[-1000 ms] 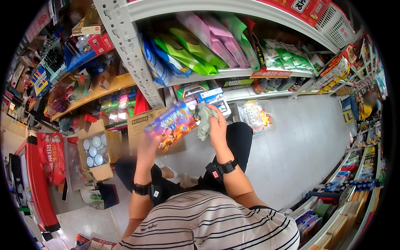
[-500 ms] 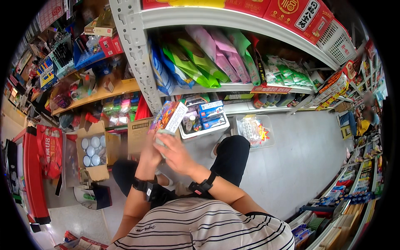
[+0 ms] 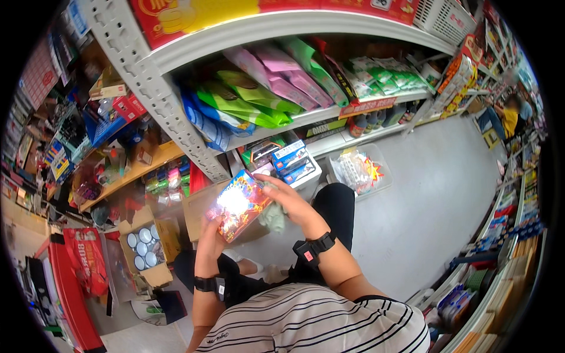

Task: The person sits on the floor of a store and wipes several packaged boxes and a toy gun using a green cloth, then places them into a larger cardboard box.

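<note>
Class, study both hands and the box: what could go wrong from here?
1. The glossy box might slip if the left hand loosens at its lower corner.
2. The cloth dangling below the right hand could catch the box's edge and tug it.
3. Bright glare could hide marks on the box's face.

First: You're wearing a cream shirt (image 3: 318, 323) crossed by thin dark stripes, some of them set in close pairs. A dark trim (image 3: 376, 299) edges your right sleeve.

Second: And small dark lettering (image 3: 220, 338) sits on the left of your chest, too fine to make out. Below, you have black trousers (image 3: 333, 222) and a pale shoe (image 3: 250, 266).

First: Your wrists match, don't they?

Second: Nearly. Each of yours carries a black strap with a boxy black module; your right module (image 3: 305, 250) bears a reddish label, your left module (image 3: 221, 285) a whitish one.
</note>
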`<state>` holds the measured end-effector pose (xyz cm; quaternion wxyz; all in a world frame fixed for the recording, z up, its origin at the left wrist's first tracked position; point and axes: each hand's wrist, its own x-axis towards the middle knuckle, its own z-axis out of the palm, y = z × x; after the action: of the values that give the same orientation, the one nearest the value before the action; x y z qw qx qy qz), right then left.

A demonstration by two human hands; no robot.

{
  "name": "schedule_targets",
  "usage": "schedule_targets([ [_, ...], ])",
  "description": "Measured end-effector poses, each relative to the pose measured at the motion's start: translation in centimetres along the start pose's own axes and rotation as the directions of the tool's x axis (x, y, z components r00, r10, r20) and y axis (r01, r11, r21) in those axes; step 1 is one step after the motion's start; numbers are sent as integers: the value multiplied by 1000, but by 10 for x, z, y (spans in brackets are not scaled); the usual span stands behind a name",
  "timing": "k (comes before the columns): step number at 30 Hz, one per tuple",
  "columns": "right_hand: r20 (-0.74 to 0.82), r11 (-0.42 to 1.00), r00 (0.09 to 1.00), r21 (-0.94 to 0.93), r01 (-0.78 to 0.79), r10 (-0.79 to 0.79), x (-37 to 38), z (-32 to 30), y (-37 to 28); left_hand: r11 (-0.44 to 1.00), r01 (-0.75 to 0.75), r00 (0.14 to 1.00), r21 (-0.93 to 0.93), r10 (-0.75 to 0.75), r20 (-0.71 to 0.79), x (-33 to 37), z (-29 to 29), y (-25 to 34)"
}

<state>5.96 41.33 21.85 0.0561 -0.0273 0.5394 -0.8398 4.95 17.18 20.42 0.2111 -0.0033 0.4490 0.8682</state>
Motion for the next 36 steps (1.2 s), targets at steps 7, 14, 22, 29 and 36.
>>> schedule_targets([
  [7,-52,983,991,-145,113,-122,-3,-22,16,940,-178,980,291,198,-39,6,17,8],
  [14,-248,722,777,-600,346,-579,-7,-11,27,920,-15,995,391,54,-89,11,33,-3],
  [22,247,521,835,-685,509,-491,-34,18,6,985,26,985,170,-54,162,22,27,-12],
  [29,-29,496,810,-803,330,-586,-14,-2,30,950,135,969,283,-186,162,9,19,-13],
  [36,243,551,787,-598,582,-567,-26,26,25,941,200,971,274,-227,69,9,-4,-13],
])
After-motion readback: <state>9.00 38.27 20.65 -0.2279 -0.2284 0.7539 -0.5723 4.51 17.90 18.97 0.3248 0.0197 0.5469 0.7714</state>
